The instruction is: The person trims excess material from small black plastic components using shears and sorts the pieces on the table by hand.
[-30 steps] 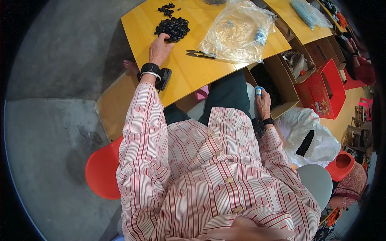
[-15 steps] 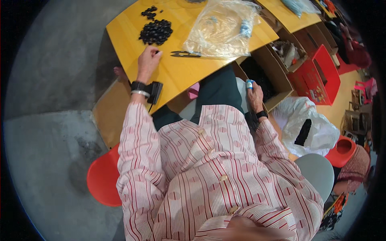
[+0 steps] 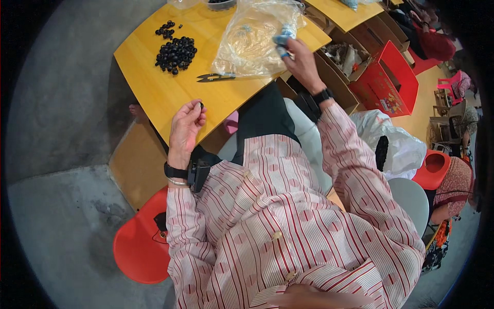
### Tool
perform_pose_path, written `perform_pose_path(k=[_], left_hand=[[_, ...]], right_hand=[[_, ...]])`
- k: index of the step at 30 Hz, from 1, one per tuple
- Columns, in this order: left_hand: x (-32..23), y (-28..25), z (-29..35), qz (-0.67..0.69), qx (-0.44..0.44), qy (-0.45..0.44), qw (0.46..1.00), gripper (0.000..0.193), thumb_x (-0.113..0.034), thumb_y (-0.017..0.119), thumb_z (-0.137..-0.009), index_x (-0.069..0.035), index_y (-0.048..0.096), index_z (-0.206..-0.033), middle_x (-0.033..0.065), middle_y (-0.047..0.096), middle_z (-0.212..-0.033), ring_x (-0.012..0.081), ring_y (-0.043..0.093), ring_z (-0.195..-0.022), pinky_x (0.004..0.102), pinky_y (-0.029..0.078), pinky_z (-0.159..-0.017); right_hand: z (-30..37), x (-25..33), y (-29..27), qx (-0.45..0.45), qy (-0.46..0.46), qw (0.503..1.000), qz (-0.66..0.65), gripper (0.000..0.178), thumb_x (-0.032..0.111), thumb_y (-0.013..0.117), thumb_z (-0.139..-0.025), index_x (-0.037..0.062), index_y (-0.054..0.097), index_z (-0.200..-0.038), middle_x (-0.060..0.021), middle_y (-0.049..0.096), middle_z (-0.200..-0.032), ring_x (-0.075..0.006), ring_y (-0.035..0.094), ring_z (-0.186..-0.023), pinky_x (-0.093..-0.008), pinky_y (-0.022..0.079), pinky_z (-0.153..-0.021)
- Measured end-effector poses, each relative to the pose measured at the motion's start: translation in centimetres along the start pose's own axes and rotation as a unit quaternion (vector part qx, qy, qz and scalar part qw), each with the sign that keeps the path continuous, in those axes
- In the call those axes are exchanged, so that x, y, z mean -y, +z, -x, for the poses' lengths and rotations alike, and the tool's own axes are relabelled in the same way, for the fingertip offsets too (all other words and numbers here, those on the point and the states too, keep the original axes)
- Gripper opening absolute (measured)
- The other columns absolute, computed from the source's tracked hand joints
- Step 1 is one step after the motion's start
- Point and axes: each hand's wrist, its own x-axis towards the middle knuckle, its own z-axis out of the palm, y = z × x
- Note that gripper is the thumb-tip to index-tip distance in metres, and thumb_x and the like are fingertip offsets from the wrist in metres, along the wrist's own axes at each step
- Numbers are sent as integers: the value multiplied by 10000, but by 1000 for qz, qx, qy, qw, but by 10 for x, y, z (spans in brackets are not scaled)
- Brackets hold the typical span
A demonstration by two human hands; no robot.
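Note:
My left hand (image 3: 188, 123) is closed in a pinch on a small black ring-like piece (image 3: 201, 105), just over the near edge of the yellow table (image 3: 154, 103). My right hand (image 3: 301, 61), with a blue-and-white wrap around one finger, reaches over the right side of the table. Its fingertips are closed on a small blue piece (image 3: 280, 39), smeared by motion, at the edge of a clear plastic bag (image 3: 249, 49). Inside the bag some blue bits show. Black thread snips (image 3: 215, 78) lie in front of the bag. To the left sits a pile of small black pieces (image 3: 176, 54).
A clear tub (image 3: 222, 4) stands at the table's far edge. On the right are cardboard boxes (image 3: 334, 77), a red box (image 3: 386, 82) and a white sack (image 3: 401, 147). A red stool (image 3: 141, 242) stands at lower left. Other people sit at the far right.
My left hand has drawn back from the pile toward me with a black piece. From beside my lap, my right hand has risen to the plastic bag. The view has shifted slightly.

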Motion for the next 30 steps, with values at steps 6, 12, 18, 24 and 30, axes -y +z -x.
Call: perform_pose_path(k=[6, 12, 18, 24, 30], left_hand=[[-1, -13, 8, 58, -4, -8, 998, 204, -126, 590, -898, -9, 557, -1062, 59, 575, -906, 104, 529, -744, 212, 439, -683], [-6, -1, 20, 129, 9, 0, 992, 183, -158, 592, -902, -16, 586, -1016, 50, 581, -860, 115, 521, -744, 220, 436, -681], [-1, 3, 20, 132, 30, 2, 991, 192, -158, 588, -904, -12, 583, -1029, 53, 578, -851, 122, 514, -739, 231, 431, -683], [3, 4, 20, 127, 22, -2, 992, 198, -155, 591, -901, -13, 578, -1039, 53, 574, -852, 120, 510, -734, 232, 429, -679], [7, 1, 20, 133, 12, -14, 991, 199, -148, 594, -898, -12, 577, -1043, 54, 573, -859, 119, 512, -738, 233, 434, -685]], right_hand=[[-53, -8, 47, 104, -16, 992, 66, 185, 73, 570, -774, 28, 524, -947, -177, 616, -886, -376, 550, -877, -439, 441, -738], [-65, -28, 84, 106, 7, 992, 63, 179, 122, 601, -758, 69, 554, -922, -125, 634, -862, -338, 563, -875, -428, 464, -745], [-62, -3, 81, 128, 12, 980, 152, 200, 94, 582, -738, 48, 542, -928, -122, 660, -887, -354, 583, -859, -436, 466, -767], [-64, -26, 82, 144, 33, 988, 39, 176, 82, 554, -759, 45, 570, -931, -136, 661, -901, -361, 592, -888, -426, 479, -752], [-60, -38, 72, 149, 5, 988, -51, 215, 30, 505, -726, 18, 534, -939, -146, 664, -940, -366, 606, -873, -422, 475, -747]])
